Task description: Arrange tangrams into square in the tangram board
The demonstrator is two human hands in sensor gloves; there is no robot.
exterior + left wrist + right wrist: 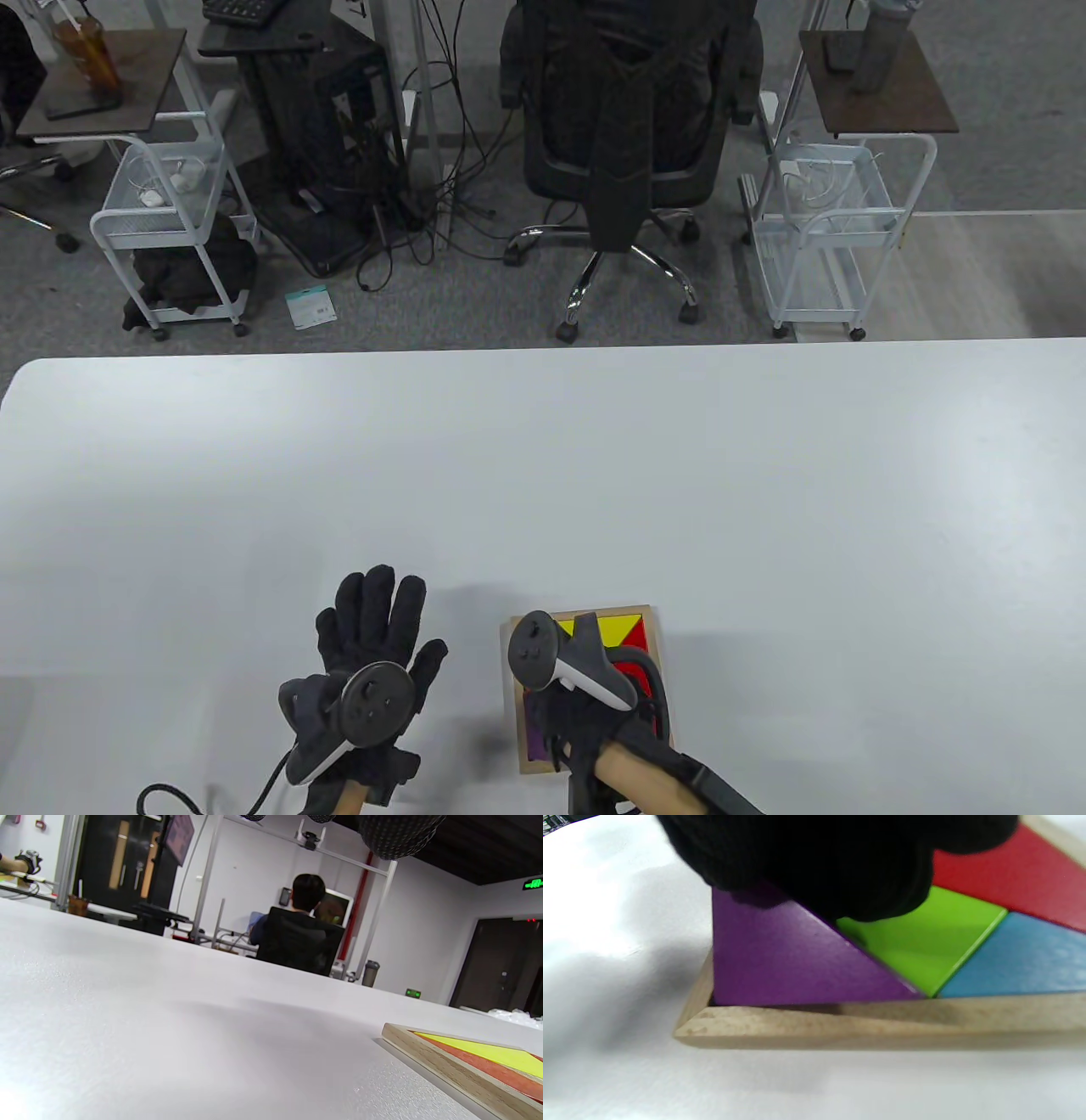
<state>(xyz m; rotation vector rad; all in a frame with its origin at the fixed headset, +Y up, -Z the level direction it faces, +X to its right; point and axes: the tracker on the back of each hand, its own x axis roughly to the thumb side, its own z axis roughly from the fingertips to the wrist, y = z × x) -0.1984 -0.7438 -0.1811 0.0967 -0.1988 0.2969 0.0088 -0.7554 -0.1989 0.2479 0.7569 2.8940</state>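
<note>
Right hand (585,722) over the tangram board (814,1027) at the table's near edge, fingers pressing on the purple triangle (780,963), one corner looking tilted above the frame; whether they grip it, I cannot tell. Left hand (365,671) spread flat and empty (just beside the board). Seating the last piece, I'd say; next, push it flush beside the green piece (925,942).

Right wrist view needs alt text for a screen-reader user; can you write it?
Gloved fingers rest on a purple triangle at the corner of a wooden board. Green, blue and red pieces lie beside it.
</note>
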